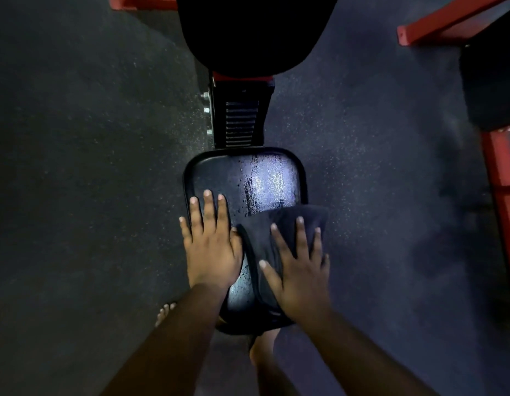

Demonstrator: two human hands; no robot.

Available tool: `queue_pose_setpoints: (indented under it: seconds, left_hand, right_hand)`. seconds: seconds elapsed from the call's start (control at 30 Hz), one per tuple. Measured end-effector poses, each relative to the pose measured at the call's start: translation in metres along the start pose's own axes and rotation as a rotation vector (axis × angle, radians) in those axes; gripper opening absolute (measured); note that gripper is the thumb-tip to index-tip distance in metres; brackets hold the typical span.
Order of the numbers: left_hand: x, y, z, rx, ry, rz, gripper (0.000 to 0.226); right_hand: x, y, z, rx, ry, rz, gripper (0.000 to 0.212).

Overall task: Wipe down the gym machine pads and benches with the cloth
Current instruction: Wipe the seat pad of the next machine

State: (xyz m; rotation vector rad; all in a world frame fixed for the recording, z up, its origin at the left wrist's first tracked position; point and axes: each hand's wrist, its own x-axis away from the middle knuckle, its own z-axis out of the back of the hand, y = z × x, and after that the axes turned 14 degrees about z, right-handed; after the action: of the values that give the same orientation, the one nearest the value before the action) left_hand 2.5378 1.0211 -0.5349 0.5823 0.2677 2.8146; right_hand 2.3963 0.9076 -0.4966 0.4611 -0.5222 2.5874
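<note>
Moisture streaks across the far half of the seat pad (245,181) suggest wiping here is under way but unfinished; the backrest pad (253,32) beyond and another bench (489,87) at the right probably remain. The dark cloth (279,232) lies over the seat's near right edge. The right hand (298,270) presses it flat, fingers spread straight. The left hand (210,241) rests flat on the seat's left edge, gripping nothing.

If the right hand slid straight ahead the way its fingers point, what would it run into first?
The right hand, flat on the cloth, would probably push it onto the wet patch of the seat pad; nothing blocks it there.
</note>
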Motion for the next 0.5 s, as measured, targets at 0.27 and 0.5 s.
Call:
queue_pose_setpoints:
  seconds: [0.27,0.5]
  left_hand:
    - [0.0,-0.004,0.0,0.118,-0.013,-0.013,0.073]
    - [0.002,-0.011,0.001,0.372,-0.02,-0.056,0.079]
  right_hand:
    - [-0.121,-0.008,0.03,0.045,0.072,0.08,0.074]
    - [-0.027,-0.012,0.0,0.095,-0.01,0.055,0.086]
